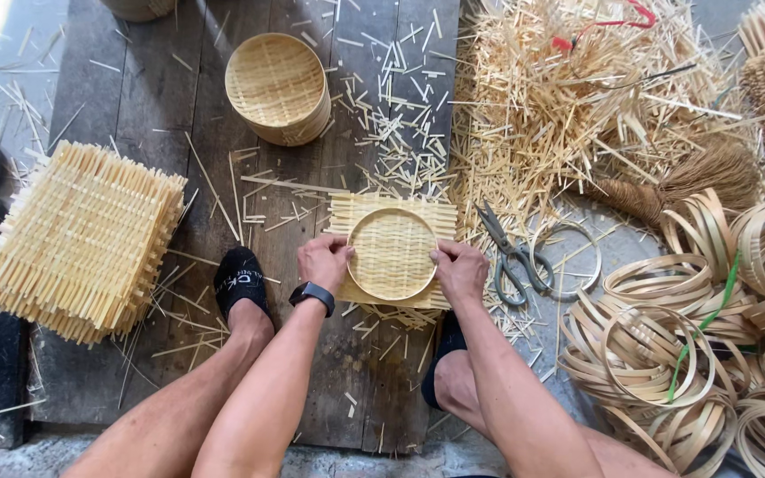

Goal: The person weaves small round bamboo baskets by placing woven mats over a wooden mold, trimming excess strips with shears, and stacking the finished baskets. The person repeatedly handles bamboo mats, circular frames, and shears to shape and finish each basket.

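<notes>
Head view, looking down between the person's knees: a square woven bamboo mat [391, 252] lies on the dark wooden boards [117, 106], near their right edge, with a round bamboo hoop [392, 254] pressed onto its middle. The left hand [325, 261] grips the hoop's left rim, fingers curled over it; a black watch [312, 295] sits on that wrist. The right hand [460, 270] clamps the right rim and the mat's edge together. Both hands are closed on the work, thumbs on top.

Just right of the mat, black-handled scissors [513, 257] lie on the strewn offcuts, beside a single thin ring [568, 257]. Farther right, at the boards' outer side, a heap of bamboo hoops [692, 345] is piled, some tied with a green strap [706, 323]. Above them rests a brown hand broom [683, 181] against a large pile of bamboo splinters [560, 97].

Toward the boards' far edge stands a stack of finished round baskets [278, 87]. At the left edge sits a stack of untrimmed square mats [81, 239]. A foot in a black sock [241, 281] rests on the boards, left of the work.
</notes>
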